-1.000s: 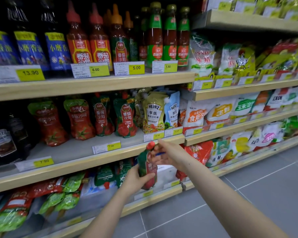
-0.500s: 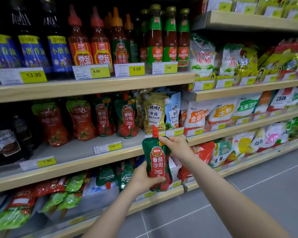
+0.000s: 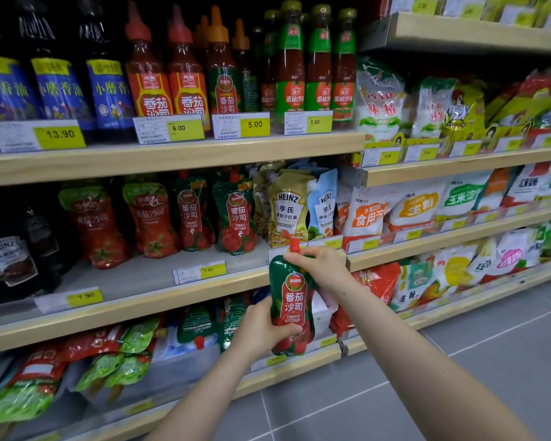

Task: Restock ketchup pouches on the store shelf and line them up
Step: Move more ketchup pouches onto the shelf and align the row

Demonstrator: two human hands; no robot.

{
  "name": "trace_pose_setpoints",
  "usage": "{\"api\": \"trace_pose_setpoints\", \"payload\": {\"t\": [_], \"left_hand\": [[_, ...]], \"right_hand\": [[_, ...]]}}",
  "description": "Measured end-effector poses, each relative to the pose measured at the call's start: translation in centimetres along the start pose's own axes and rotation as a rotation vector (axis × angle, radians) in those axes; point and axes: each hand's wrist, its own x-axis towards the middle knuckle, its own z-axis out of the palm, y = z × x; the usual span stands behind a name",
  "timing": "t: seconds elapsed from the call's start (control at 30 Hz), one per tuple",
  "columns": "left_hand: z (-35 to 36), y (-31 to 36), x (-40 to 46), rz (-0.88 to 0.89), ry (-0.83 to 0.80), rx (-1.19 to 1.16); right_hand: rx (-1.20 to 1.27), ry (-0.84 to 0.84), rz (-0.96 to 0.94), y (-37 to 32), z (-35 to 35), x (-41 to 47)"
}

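Ketchup pouch (image 3: 291,302) has come up from low and edge-on a second ago to upright and label-out, red cap level with the middle shelf (image 3: 159,292) lip. Left hand (image 3: 261,329) wraps its lower half, right hand (image 3: 318,262) pinches the top by the spout. Not shelved yet; looks ready to slot beside the matching green pouches (image 3: 236,214).

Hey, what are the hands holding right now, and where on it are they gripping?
A tomato ketchup pouch, upright. The left hand grips its lower body; the right hand pinches its top, just below the red cap.
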Motion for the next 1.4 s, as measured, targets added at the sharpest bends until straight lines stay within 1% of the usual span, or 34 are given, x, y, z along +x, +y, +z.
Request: {"api": "trace_pose_setpoints", "payload": {"t": [0.13,0.17,0.23,0.27,0.33,0.4,0.47,0.57,0.7,0.83,0.93,1.03,1.1,1.17,1.3,1.4], "left_hand": [[-0.4,-0.4,0.4,-0.009,0.091,-0.077],[-1.0,-0.4,0.7,-0.006,0.117,-0.073],[-2.6,-0.1,1.6,0.013,0.164,-0.064],[-3.5,0.2,2.1,0.023,0.185,-0.067],[-5.5,1.2,3.5,0.064,0.242,-0.06],[-7.4,2.4,5.0,0.118,0.312,-0.046],[-9.0,3.4,6.5,0.169,0.381,-0.022],[-10.6,4.1,8.5,0.208,0.441,0.033],[-10.9,3.0,10.4,0.202,0.458,0.073],[-10.3,1.2,11.2,0.159,0.457,0.059],[-9.9,-0.1,11.6,0.093,0.449,0.046],[-9.9,-1.0,12.1,0.027,0.385,0.058],[-10.2,-1.2,12.3,0.008,0.313,0.086],[-10.5,-1.2,12.4,0.011,0.276,0.099],[-10.3,-1.2,12.0,0.003,0.346,0.201],[-10.4,-1.2,12.1,-0.03,0.296,0.247]], "right_hand": [[-0.029,-0.064,-0.052,0.3,0.2,0.6],[-0.023,-0.052,-0.075,0.6,-0.1,0.7],[-0.085,0.059,-0.11,1.6,-1.1,1.1],[-0.18,0.125,-0.132,2.2,-1.6,1.4],[-0.408,0.189,-0.191,3.2,-2.5,2.4],[-0.627,0.186,-0.248,4.0,-3.0,3.6],[-0.836,0.161,-0.262,4.7,-3.3,4.7],[-1.009,0.154,-0.257,5.7,-3.6,5.5],[-1.036,0.181,-0.287,6.4,-3.4,5.8],[-0.993,0.174,-0.296,6.1,-3.7,6.1],[-0.993,0.174,-0.312,6.3,-3.8,6.1],[-0.988,0.18,-0.313,6.5,-3.8,6.1],[-0.983,0.182,-0.309,6.5,-3.8,6.2],[-0.98,0.178,-0.302,6.4,-3.8,6.1],[-0.958,0.175,-0.305,6.4,-3.8,6.0],[-0.945,0.183,-0.309,6.5,-3.7,5.9]]}}
